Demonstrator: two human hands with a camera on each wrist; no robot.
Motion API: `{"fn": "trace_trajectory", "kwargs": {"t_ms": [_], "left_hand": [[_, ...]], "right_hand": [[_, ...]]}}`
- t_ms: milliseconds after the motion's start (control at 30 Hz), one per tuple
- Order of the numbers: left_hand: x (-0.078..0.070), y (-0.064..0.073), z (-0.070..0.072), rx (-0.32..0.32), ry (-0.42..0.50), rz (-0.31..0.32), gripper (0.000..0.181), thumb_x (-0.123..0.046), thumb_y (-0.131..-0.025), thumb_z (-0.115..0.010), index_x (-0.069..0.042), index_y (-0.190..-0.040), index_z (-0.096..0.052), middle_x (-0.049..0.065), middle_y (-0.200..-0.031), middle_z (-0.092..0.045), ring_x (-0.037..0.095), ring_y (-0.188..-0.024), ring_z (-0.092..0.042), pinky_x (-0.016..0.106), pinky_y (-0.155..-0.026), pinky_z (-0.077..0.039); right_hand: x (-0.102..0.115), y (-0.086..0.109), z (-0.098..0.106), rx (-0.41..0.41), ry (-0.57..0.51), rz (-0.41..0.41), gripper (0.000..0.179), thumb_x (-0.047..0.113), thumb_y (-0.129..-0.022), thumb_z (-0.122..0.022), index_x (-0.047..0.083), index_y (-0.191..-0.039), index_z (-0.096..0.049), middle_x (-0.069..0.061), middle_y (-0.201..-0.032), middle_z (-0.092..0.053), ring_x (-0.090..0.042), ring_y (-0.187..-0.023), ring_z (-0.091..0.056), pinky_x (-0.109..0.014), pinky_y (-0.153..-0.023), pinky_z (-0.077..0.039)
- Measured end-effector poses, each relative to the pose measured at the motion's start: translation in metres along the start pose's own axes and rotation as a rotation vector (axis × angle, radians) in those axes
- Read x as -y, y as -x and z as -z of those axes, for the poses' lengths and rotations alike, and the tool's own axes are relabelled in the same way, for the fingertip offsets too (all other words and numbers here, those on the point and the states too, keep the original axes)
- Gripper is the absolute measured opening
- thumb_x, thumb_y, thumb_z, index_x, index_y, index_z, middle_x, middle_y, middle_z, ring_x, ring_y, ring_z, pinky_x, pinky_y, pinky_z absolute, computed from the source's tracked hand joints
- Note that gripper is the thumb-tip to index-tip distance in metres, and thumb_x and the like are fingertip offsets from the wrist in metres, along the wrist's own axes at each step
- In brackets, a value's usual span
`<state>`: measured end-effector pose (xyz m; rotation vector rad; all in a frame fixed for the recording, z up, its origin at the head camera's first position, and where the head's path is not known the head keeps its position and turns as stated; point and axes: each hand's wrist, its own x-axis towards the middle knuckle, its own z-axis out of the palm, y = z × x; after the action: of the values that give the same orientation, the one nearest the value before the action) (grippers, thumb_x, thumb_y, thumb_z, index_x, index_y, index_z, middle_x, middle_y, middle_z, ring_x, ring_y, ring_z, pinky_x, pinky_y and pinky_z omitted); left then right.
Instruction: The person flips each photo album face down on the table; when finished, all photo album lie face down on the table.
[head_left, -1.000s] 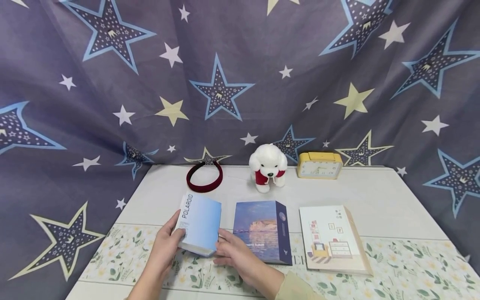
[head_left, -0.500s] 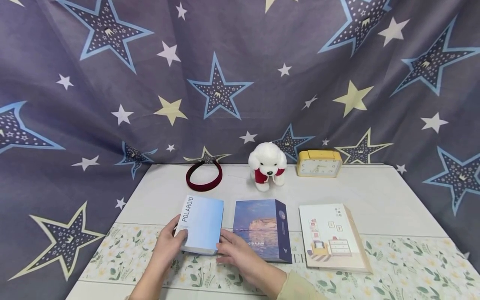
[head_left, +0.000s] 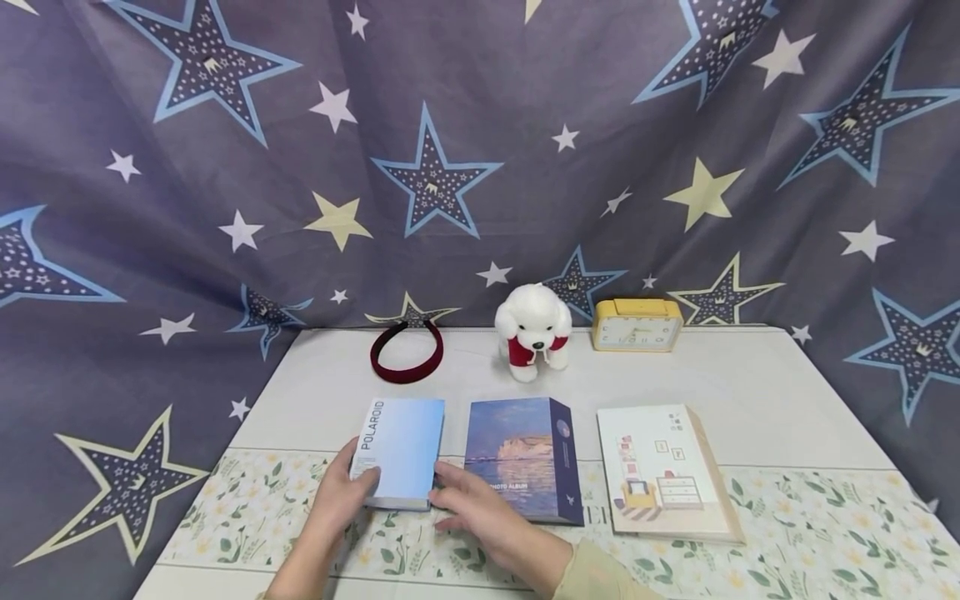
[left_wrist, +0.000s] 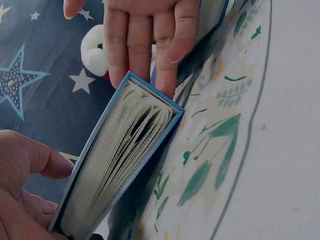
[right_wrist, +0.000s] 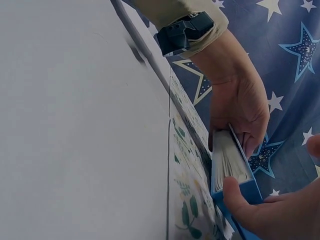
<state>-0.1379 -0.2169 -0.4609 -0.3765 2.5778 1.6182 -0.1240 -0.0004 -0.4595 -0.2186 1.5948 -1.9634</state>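
Observation:
My left hand [head_left: 337,496] grips a light blue photo album [head_left: 405,450] marked POLAROID, its thumb on the cover and the other fingers at the left side. Page edges of the album [left_wrist: 120,150] face the left wrist camera. At the album's right side is my right hand [head_left: 476,504]; in the left wrist view its fingers [left_wrist: 140,40] are fairly straight, with tips touching the cover's edge. I cannot tell whether the album rests fully on the table. Just right of it lies a dark blue photo album [head_left: 517,458], partly covered by the right hand.
A white album [head_left: 660,475] with a drawn room lies farther right. Along the back stand a dark red headband [head_left: 408,375], a white plush dog [head_left: 534,321] and a yellow clock [head_left: 637,325]. Behind the table [head_left: 315,408] hangs a star-patterned cloth [head_left: 525,83].
The light blue album has come down and slightly toward me, from a tilted position to a straighter, flatter one. Both hands have moved with it.

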Motion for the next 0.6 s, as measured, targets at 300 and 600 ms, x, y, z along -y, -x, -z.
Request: {"fn": "trace_trajectory", "kwargs": {"t_ms": [300,600], "left_hand": [[0.0045,-0.0001,-0.0002,0.020,0.017,-0.003,0.069,-0.005,-0.094,-0.050,0.004,-0.153,-0.016,0.028,-0.155,-0.023,0.044,-0.144,-0.015,0.056,-0.115,-0.013],[0.0057,-0.0018,0.0041,0.046,-0.055,0.013,0.074,-0.010,-0.095,-0.052,0.005,-0.153,-0.009,0.030,-0.156,-0.015,0.045,-0.144,-0.011,0.057,-0.114,-0.011]], "right_hand": [[0.0001,0.0020,-0.0014,0.008,0.006,0.006,0.067,0.018,-0.095,-0.055,-0.008,-0.149,-0.027,-0.028,-0.154,-0.026,-0.039,-0.134,-0.041,-0.048,-0.093,-0.049],[0.0018,0.0022,-0.0011,0.009,0.031,0.003,0.064,0.018,-0.094,-0.056,-0.006,-0.148,-0.032,-0.025,-0.151,-0.034,-0.037,-0.125,-0.050,-0.048,-0.091,-0.050]]}}
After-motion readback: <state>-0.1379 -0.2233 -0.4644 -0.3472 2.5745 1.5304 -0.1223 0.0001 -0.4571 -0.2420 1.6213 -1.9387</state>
